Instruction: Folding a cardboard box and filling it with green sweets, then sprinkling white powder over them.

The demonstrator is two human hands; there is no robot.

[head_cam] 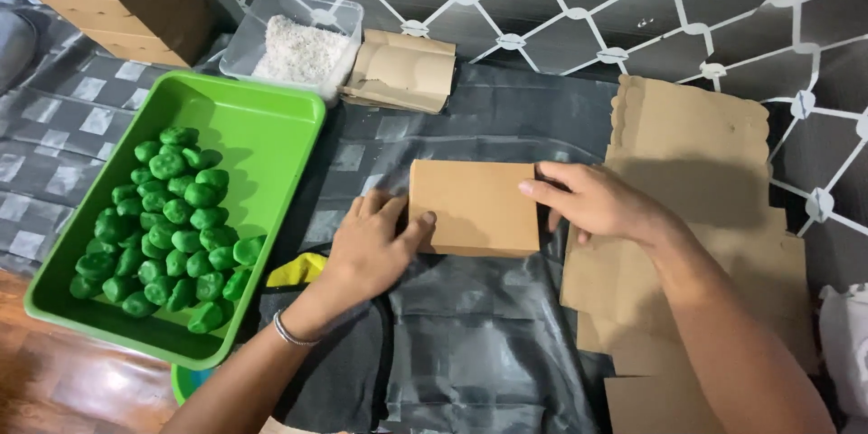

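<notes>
Head view. My left hand [371, 249] & right hand [592, 203] press a flat brown cardboard piece [475, 206] from both short ends, fingers spread, thumbs on its edges; it lies mid-sheet on the dark plastic sheet [479, 344]. Open room below it, toward me. Left: green tray [271, 127] w/ green lumps [167, 226] heaped at its near-left side. Far edge: clear tub [298, 41] of white grains, folded cardboard [402, 72] beside it. Right: stack of flat cardboard blanks [696, 154], scalloped edges.

Brown cardboard box [474, 206], green balls [167, 226] in green tray [262, 127], grey checked cloth [470, 353]
</notes>
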